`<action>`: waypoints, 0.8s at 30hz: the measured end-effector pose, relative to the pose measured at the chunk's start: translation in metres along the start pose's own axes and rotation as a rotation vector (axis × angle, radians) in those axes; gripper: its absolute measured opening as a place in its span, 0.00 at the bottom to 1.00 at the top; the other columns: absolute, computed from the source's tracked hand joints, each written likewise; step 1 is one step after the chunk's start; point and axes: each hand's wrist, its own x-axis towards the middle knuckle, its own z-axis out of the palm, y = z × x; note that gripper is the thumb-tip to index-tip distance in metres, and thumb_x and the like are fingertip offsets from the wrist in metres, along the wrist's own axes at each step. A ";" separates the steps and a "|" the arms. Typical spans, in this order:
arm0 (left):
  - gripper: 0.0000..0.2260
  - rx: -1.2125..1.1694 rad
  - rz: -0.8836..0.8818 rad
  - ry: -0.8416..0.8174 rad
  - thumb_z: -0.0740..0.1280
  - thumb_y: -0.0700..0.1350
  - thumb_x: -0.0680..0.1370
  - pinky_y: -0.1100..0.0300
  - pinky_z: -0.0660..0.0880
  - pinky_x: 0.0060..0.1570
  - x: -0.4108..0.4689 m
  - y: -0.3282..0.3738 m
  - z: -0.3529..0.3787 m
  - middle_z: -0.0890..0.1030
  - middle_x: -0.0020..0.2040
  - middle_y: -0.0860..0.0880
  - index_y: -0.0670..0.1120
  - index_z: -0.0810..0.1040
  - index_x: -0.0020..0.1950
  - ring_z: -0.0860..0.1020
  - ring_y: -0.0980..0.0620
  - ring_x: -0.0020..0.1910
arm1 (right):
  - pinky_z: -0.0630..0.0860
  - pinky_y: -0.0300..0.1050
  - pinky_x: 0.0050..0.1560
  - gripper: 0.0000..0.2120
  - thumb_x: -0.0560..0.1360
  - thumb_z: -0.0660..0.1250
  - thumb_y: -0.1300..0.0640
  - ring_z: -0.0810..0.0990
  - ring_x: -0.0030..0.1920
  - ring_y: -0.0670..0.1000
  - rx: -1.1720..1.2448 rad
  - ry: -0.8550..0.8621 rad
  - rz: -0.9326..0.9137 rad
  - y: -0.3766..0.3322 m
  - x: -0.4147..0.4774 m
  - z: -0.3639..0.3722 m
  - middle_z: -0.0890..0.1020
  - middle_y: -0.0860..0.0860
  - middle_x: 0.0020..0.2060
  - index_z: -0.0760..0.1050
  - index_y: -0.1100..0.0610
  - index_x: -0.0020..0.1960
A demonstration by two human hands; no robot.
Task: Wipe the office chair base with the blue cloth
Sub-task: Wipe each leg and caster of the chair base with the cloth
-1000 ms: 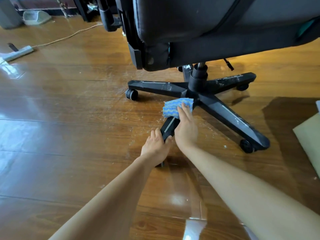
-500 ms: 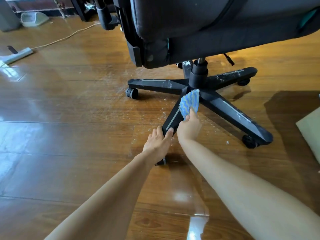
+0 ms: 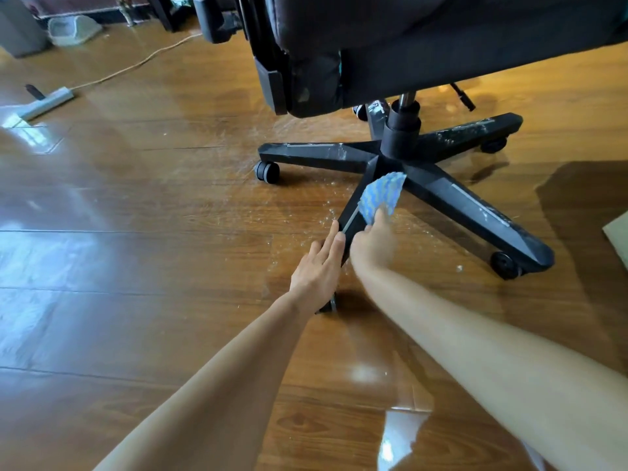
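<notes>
A black five-legged office chair base (image 3: pixel 452 195) stands on the wood floor, streaked with white dust on its far legs. My right hand (image 3: pixel 373 244) holds a blue striped cloth (image 3: pixel 382 195) against the near leg, close to the central hub. My left hand (image 3: pixel 319 270) lies flat with fingers extended along the left side of that same leg, over its end. The caster of this leg is mostly hidden under my left hand.
The black chair seat (image 3: pixel 441 45) overhangs the base. White crumbs (image 3: pixel 306 205) litter the floor left of the near leg. A power strip (image 3: pixel 46 103) with a cord lies at far left, and a pale flat object (image 3: pixel 618 237) sits at the right edge.
The right hand lifted the cloth from flat on the leg to an upright fold and shifted slightly. The left hand's fingers straightened along the leg. The camera moved closer.
</notes>
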 end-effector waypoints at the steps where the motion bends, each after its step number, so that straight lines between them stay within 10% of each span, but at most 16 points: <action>1: 0.28 -0.071 -0.037 -0.010 0.42 0.65 0.83 0.49 0.64 0.71 -0.001 0.002 -0.001 0.63 0.84 0.54 0.61 0.61 0.81 0.63 0.48 0.75 | 0.68 0.53 0.75 0.28 0.83 0.56 0.62 0.70 0.75 0.55 0.076 -0.033 -0.041 0.006 -0.023 0.004 0.70 0.54 0.78 0.60 0.52 0.82; 4: 0.31 -0.431 -0.275 0.008 0.45 0.75 0.76 0.43 0.67 0.74 0.000 0.003 -0.005 0.79 0.70 0.53 0.62 0.77 0.65 0.75 0.47 0.69 | 0.72 0.51 0.72 0.21 0.86 0.57 0.50 0.76 0.71 0.48 0.279 -0.133 -0.158 0.024 -0.085 0.004 0.75 0.50 0.74 0.69 0.50 0.78; 15: 0.33 -0.633 -0.217 -0.025 0.44 0.76 0.80 0.39 0.57 0.81 0.004 0.003 -0.003 0.70 0.82 0.50 0.65 0.67 0.80 0.65 0.44 0.81 | 0.65 0.48 0.74 0.23 0.87 0.53 0.59 0.68 0.77 0.55 0.083 0.015 0.014 -0.004 0.001 -0.011 0.70 0.53 0.78 0.62 0.55 0.82; 24: 0.29 -0.872 -0.224 0.039 0.45 0.64 0.86 0.61 0.77 0.64 0.005 0.000 -0.004 0.83 0.67 0.52 0.57 0.69 0.82 0.83 0.57 0.60 | 0.75 0.46 0.41 0.12 0.84 0.58 0.61 0.83 0.44 0.51 0.264 -0.178 0.056 0.019 -0.106 -0.006 0.84 0.47 0.44 0.78 0.53 0.60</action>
